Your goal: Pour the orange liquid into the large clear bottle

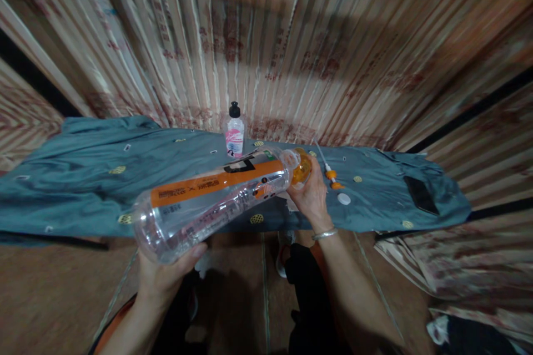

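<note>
My left hand point(164, 274) supports the base of a large clear plastic bottle point(220, 188) with an orange and silver label. The bottle is tilted, its neck pointing up to the right. My right hand point(312, 199) is wrapped round a small see-through orange bottle point(302, 166) at the neck of the large one. Mouth meets mouth there, though the exact contact is hard to make out. To the right of that hand lie an orange pump head point(332, 176) with a thin tube and a white round cap point(343, 198).
A clear bottle with black cap and pink label point(235, 136) stands at the back of the narrow table covered in teal cloth point(83, 166). A black phone point(420, 194) lies at the right. Pleated patterned curtains point(258, 39) hang close behind.
</note>
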